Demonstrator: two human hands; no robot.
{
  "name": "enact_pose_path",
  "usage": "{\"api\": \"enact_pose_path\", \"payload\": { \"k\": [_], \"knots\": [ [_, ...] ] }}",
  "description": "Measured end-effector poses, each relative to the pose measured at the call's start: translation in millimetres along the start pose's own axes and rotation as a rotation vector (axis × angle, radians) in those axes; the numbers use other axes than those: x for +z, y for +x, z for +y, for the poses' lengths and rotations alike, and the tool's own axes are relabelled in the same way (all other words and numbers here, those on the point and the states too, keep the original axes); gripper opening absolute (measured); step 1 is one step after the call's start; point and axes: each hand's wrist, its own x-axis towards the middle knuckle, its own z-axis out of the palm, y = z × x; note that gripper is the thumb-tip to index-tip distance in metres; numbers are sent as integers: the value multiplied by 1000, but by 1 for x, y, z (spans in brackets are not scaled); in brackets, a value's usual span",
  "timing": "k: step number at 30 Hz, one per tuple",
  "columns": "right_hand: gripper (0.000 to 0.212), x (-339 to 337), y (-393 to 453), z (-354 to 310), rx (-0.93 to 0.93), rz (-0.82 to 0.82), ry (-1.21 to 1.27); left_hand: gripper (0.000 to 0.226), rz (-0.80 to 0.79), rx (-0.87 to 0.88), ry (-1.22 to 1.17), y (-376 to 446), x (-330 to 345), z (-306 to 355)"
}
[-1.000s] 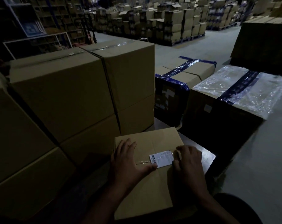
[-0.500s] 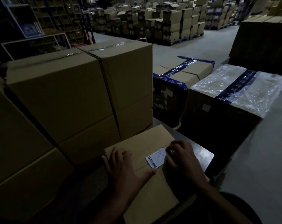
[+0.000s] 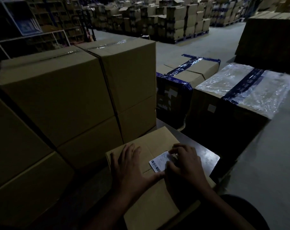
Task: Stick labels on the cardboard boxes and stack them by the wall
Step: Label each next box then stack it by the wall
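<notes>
A flat brown cardboard box lies in front of me on a dark tabletop. A small white label with a barcode sits on the box top near its centre seam. My left hand rests flat on the box, fingers spread, its thumb touching the label's near corner. My right hand covers the label's right end, its curled fingertips pressing that edge down onto the cardboard.
Tall stacked cardboard boxes stand close on the left. Ahead are a box with blue tape and a plastic-wrapped box. Grey floor opens to the right. Pallets of boxes fill the background.
The box has turned counter-clockwise under my hands and slid a little. My right hand has moved onto the label's right end, and my left hand has shifted left with its thumb by the label.
</notes>
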Motion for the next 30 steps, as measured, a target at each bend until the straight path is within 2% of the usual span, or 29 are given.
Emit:
{"api": "enact_pose_path", "payload": {
  "k": [2,7,11,19,24,27,28,30],
  "knots": [
    [40,0,3,0,-5,-21,-42,130,10,-1,-15,0,-1,0],
    [20,-2,7,-1,8,-22,-47,130,-5,2,5,0,-2,0],
    [33,0,7,1,-4,-23,-79,130,-4,0,17,1,-1,1],
    [27,-1,19,1,12,-67,-71,129,1,7,20,0,-1,1],
    [47,4,22,-2,9,-63,-124,128,16,5,10,1,0,1],
    [19,8,25,-3,17,-63,-144,127,-7,1,16,2,1,1],
    [18,9,27,-3,18,-60,-144,126,-5,-1,16,2,1,1],
    [33,11,27,-3,13,-51,-153,125,3,-6,11,1,0,1]
  ]
}}
